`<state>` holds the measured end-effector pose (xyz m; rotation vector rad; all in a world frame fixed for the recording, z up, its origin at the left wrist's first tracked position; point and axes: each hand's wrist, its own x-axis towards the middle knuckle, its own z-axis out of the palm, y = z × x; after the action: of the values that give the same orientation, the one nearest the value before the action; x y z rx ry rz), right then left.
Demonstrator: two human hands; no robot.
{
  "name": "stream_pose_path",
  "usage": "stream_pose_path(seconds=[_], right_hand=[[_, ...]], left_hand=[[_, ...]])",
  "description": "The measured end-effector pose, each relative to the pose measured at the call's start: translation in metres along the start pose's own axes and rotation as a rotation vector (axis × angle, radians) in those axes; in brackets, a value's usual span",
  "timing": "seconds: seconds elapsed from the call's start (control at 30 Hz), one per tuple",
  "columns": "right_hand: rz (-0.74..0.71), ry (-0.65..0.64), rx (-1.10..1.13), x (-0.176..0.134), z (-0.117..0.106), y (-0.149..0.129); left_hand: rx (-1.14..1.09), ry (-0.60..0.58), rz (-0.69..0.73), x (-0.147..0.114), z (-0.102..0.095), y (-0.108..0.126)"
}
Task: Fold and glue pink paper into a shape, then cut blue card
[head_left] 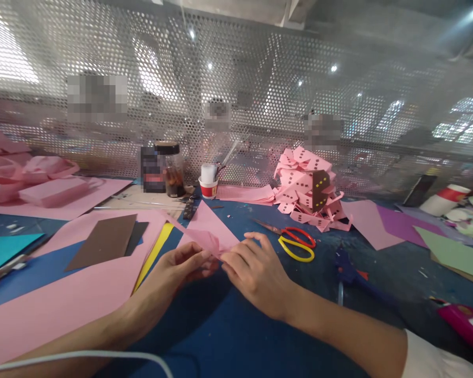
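Observation:
A small piece of pink paper (205, 239) is pinched between both hands, just above the blue table. My left hand (187, 265) has its fingers closed on the paper's lower left. Meeting it from the other side, my right hand (254, 268) grips the same paper near its right end, fingers bent. Fingers hide where the two grips meet. Behind the hands lies a flat pink sheet (205, 212) with a pointed top. Scissors (295, 244) with one red and one yellow handle rest to the right of my right hand.
A pile of dotted pink paper pieces (299, 184) stands at the back, beside a paper cup (208, 188) and a lidded jar (174, 173). Brown card (104, 241) and pink sheets (82, 310) lie left. A blue glue gun (349, 273) lies right; a white cable (102, 354) crosses the front.

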<state>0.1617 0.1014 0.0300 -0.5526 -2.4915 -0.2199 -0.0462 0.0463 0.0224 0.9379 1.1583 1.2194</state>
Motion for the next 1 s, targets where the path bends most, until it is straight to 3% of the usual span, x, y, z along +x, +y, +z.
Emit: stream_pose_path(seconds=[0.13, 0.3, 0.5, 0.6, 0.7, 1.0], right_hand=[[-0.009, -0.002, 0.010, 0.000, -0.001, -0.003], [0.048, -0.007, 0.165, 0.003, -0.006, -0.004], [0.433, 0.092, 0.509, 0.010, -0.007, 0.015], [0.600, -0.019, 0.822, 0.009, -0.001, 0.020], [0.672, -0.125, 1.041, 0.007, 0.005, 0.018], [0.675, -0.137, 1.003, 0.003, 0.009, 0.015]], left_hand=[[-0.022, -0.024, -0.014, -0.002, 0.003, 0.003], [-0.071, 0.043, -0.023, -0.001, 0.003, 0.007], [-0.046, 0.075, 0.010, 0.006, -0.001, 0.009], [0.004, 0.050, 0.016, 0.006, -0.004, 0.007], [0.040, 0.032, 0.034, 0.008, -0.007, 0.003], [0.092, 0.028, 0.004, 0.011, -0.005, 0.002]])
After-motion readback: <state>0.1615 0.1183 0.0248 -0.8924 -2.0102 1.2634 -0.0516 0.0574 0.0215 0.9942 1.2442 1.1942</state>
